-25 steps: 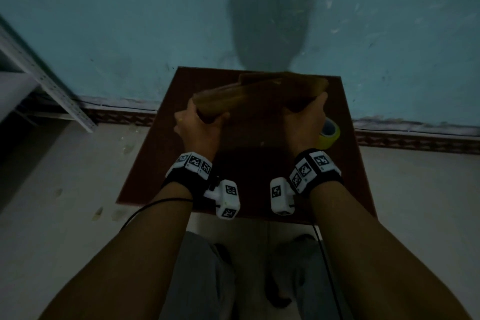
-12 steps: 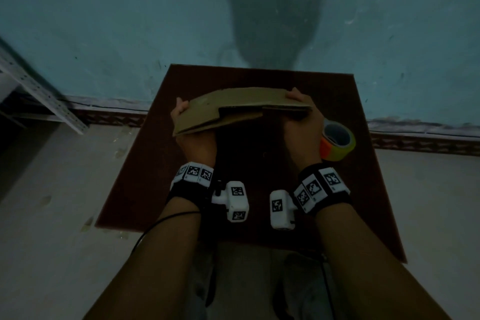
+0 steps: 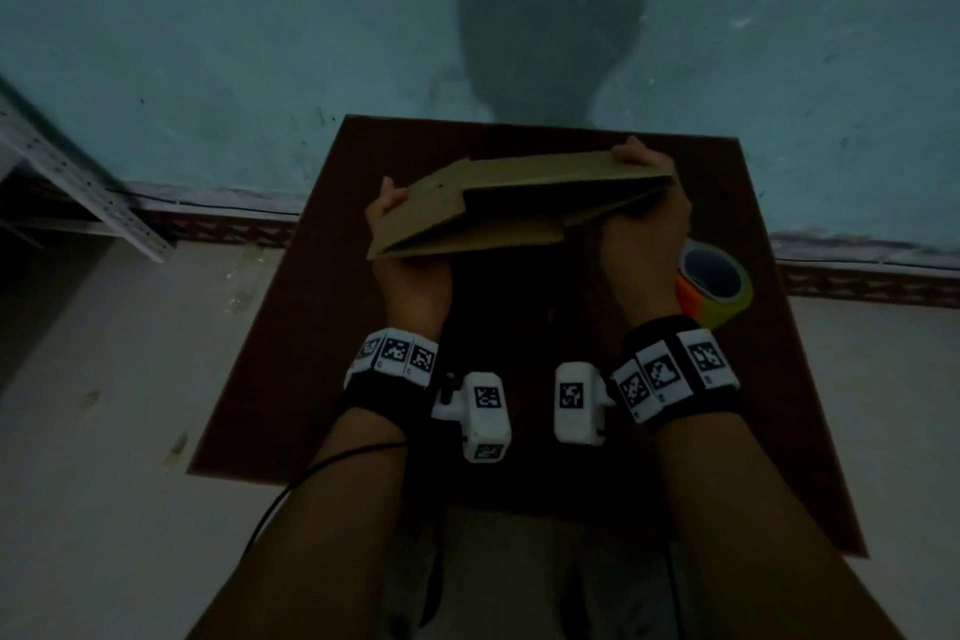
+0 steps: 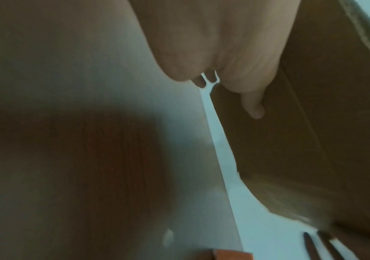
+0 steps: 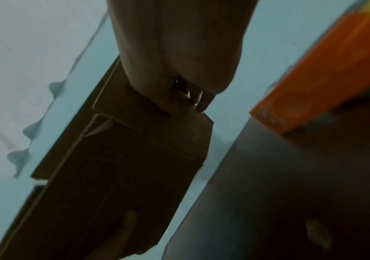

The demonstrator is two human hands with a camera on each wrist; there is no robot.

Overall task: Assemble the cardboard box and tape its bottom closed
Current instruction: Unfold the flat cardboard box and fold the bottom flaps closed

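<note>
here the cardboard box (image 3: 498,203) is flat, its brown panels lying on each other and only parting a little along the near edge, so it holds nothing. it is lifted off the dark red counter (image 3: 291,379), roughly level, with its left end dipping slightly toward the person.

the left hand (image 3: 410,270) grips the left end, thumb on top at the far corner and palm under the near edge; in the left wrist view a fingertip (image 4: 254,110) presses flat against the cardboard's underside. the right hand (image 3: 644,244) clamps the right end, fingers curled over the far edge and the heel of the hand below it; the right wrist view shows its fingers pinching a corner flap. both forearms reach forward side by side, wrists apart by the box's width, each wearing a black band with white marker blocks.

a roll of tape (image 3: 714,283), orange and yellow on its outer face, sits on the counter just beside the right wrist.
</note>
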